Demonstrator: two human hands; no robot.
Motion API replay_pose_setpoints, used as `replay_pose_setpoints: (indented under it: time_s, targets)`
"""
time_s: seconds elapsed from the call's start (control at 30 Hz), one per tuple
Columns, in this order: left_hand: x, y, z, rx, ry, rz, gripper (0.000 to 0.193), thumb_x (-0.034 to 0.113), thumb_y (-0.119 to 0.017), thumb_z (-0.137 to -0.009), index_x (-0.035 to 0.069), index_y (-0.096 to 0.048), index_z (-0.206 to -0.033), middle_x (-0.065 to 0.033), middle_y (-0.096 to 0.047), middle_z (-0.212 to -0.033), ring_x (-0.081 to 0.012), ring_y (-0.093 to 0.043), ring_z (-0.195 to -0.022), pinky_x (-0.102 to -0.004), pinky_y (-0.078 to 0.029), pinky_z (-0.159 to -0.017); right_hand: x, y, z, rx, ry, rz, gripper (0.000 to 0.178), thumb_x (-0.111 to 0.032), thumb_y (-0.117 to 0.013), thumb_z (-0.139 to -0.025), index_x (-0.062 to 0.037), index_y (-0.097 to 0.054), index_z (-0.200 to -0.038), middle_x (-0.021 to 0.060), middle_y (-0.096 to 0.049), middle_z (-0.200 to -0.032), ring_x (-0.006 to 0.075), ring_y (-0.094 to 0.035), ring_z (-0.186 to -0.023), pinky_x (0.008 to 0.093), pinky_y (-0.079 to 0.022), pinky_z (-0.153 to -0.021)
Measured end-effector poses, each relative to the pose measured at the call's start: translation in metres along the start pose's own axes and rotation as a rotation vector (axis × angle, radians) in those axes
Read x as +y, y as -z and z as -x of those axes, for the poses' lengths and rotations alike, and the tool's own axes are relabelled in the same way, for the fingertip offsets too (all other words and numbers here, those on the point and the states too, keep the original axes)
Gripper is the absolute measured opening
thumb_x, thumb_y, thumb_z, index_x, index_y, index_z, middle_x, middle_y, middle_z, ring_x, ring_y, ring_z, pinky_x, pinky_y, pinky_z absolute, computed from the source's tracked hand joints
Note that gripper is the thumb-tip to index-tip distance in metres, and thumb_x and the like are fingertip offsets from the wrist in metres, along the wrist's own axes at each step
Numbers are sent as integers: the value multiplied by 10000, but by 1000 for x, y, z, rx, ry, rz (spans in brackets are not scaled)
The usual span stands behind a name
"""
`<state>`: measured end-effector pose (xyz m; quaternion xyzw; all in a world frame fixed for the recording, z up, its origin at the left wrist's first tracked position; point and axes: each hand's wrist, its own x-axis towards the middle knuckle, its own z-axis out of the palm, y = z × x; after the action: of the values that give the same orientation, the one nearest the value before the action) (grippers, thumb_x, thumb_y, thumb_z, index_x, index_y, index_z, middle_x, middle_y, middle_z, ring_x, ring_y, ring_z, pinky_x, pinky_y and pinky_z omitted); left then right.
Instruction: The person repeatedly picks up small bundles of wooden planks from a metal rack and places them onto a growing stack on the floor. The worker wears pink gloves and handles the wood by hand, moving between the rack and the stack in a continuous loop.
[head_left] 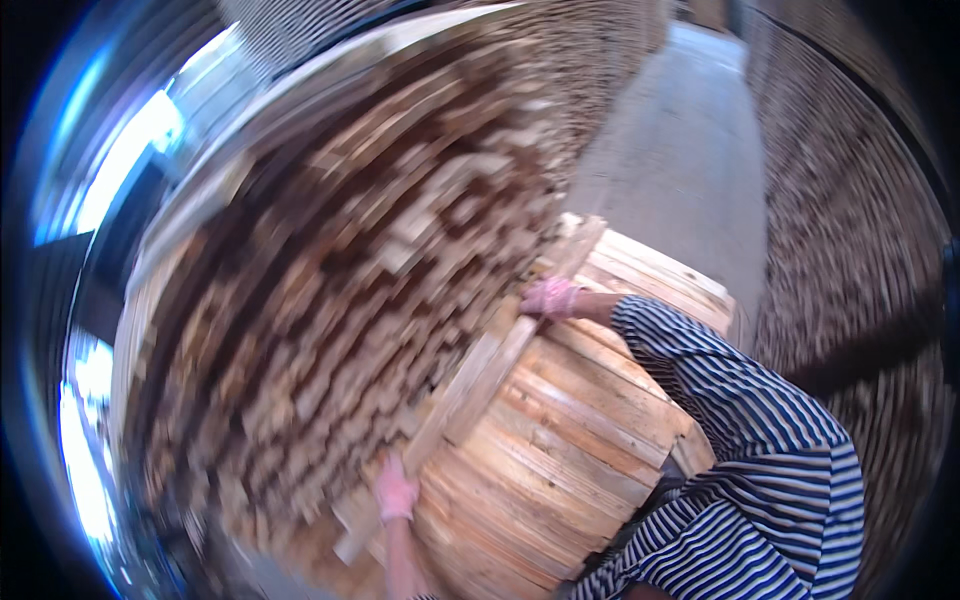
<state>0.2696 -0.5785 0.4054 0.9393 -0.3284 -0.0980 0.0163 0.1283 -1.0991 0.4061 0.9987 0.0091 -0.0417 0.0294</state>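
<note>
A long, narrow wooden board [480,385] lies slantwise across the far ends of several planks laid side by side [560,430] in front of me. My left hand [397,490], in a pink glove, is closed at the board's near-left end. Farther up and to the right, my right hand [550,297], gloved in pink as well, is wrapped over the same board. Motion blur softens the fingers of both hands, and their undersides are hidden.
A tall stack of wood pieces [330,330] with uneven ends rises just beyond the board on the left. More pale planks [660,275] lie past my right forearm. A grey floor strip [680,150] runs away between this stack and another ribbed-looking stack [840,200] on the right.
</note>
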Motion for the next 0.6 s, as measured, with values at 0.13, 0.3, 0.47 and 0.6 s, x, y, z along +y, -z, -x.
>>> replay_pose_setpoints:
  time_s: [0.13, 0.3, 0.47, 0.6]
  targets:
    - [37, -5, -20, -1, -4, -89, 584, 246, -700, -759, 66, -532, -1289, -239, -636, -1249, -424, -649, -1101, -480, -523, -953, 25, -6, 22, 45, -38, 29, 290, -177, -579, -905, -254, -659, -1174, 63, -638, -1183, 300, -638, -1103, 442, -501, -931]
    - [55, 0, -24, -36, -45, -81, 543, 232, -707, -762, 49, -544, -1247, -225, -649, -1217, -430, -650, -1066, -498, -525, -930, 40, -23, 31, 34, -119, -44, 268, -168, -603, -892, -238, -656, -1146, 76, -645, -1073, 306, -635, -1094, 447, -513, -909]
    - [67, 11, -33, -82, 42, -8, 369, 112, -617, -795, 32, -572, -1153, -243, -653, -1175, -437, -626, -1087, -480, -528, -915, 41, -27, 37, 112, 8, -112, 259, -164, -602, -890, -209, -652, -1140, 90, -637, -1056, 300, -635, -1079, 444, -520, -874]
    - [48, 9, -29, 4, 187, -72, 463, 188, -631, -837, 73, -552, -1279, -205, -596, -1329, -397, -560, -1244, -515, -457, -1019, 32, -7, 23, 40, -88, -8, 233, -202, -535, -950, -216, -649, -1152, 95, -630, -1103, 295, -635, -1090, 461, -503, -895]
